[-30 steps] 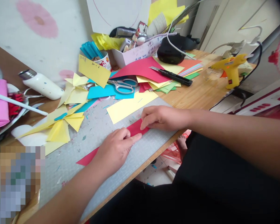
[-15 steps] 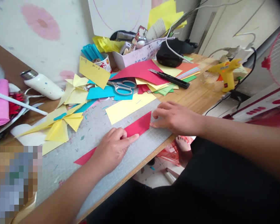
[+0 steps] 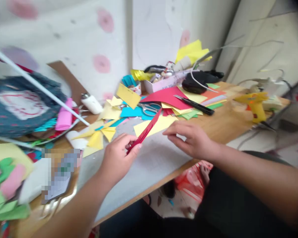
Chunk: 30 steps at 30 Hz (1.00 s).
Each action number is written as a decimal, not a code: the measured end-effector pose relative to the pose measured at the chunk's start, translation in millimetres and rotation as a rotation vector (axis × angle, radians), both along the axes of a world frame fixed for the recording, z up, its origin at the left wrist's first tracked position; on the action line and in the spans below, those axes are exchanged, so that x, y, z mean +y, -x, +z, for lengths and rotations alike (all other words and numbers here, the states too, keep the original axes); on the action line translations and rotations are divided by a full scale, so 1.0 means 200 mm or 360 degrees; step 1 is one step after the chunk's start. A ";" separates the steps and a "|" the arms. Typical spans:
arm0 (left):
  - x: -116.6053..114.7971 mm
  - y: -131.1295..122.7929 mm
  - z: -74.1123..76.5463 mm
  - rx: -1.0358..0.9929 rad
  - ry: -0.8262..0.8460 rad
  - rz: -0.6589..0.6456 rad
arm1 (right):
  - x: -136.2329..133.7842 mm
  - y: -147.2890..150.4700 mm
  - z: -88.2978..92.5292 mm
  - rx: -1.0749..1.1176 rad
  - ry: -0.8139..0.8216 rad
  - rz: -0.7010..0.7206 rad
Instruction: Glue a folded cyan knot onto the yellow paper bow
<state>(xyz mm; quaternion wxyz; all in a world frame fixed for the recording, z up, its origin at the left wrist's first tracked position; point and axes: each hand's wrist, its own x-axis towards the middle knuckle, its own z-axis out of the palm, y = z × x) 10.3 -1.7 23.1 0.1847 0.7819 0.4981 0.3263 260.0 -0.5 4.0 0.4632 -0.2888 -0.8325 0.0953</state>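
Pinched in my left hand is a folded red paper strip, raised off the grey cutting mat with its tip pointing up and to the right. My right hand hovers over the mat's right part, thumb and index finger apart, with nothing between them. Behind the strip lie a pale yellow paper sheet and scissors. A black cutter knife rests on a large red sheet.
A yellow glue gun sits at the right of the wooden table. A white bottle, yellow paper pieces and a pink roll are at the left. A box of supplies stands behind.
The red strip has come up off the mat in my left hand and turned edge-on. My right hand has come away from the strip's end. The view has swung left.
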 end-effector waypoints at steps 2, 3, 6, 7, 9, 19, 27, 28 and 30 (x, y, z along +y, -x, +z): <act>-0.03 0.00 0.06 -0.0673 0.0226 0.0139 | -0.03 0.10 0.03 0.0048 0.0010 0.0015; -0.05 -0.01 0.08 -0.0825 0.0215 0.0164 | -0.04 0.16 0.04 0.0067 -0.0009 0.0016; -0.09 -0.05 0.10 -0.1072 0.0113 0.0214 | -0.08 0.29 0.08 0.0152 -0.0082 -0.0054; -0.11 -0.07 0.10 -0.1128 0.0093 0.0223 | -0.08 0.33 0.09 0.0167 -0.0120 -0.0098; -0.13 -0.11 0.09 -0.1263 0.0105 0.0222 | -0.09 0.37 0.10 0.0136 -0.0218 -0.0200; -0.20 -0.07 -0.05 -0.0912 -0.0424 0.0373 | -0.07 0.27 0.08 -0.0357 -0.0616 -0.0531; -0.24 -0.04 0.15 0.0790 -0.1307 0.0198 | -0.09 0.23 0.10 -0.0658 -0.0630 -0.0572; -0.23 -0.06 0.17 0.0830 -0.1299 0.0167 | -0.09 0.23 0.10 -0.0669 -0.0629 -0.0564; -0.21 -0.09 0.19 0.0853 -0.1301 0.0110 | -0.10 0.23 0.10 -0.0684 -0.0619 -0.0556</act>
